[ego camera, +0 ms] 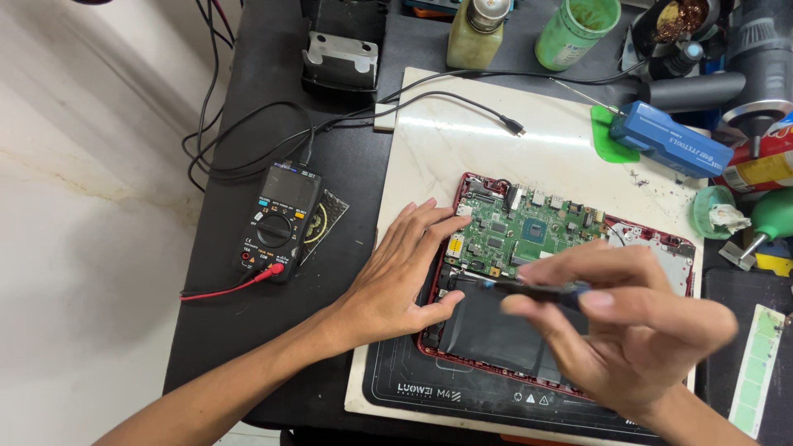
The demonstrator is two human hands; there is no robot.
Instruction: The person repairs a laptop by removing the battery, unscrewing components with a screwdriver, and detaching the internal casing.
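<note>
Laptop (496,330), opened red shell on the white slab (462,140), lies at centre with board (529,231) far and battery (487,334) near. Left hand (405,277) presses flat, fingers spread, on its left edge. Right hand (628,326) pinches a screwdriver (537,289) (blurred); best keep the shell pinned and the tip square.

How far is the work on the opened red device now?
Done: the red device lies open, its green board and black battery exposed. In hand: the left hand steadies it; the right hand holds a screwdriver. Left: board and battery remain seated.
</note>
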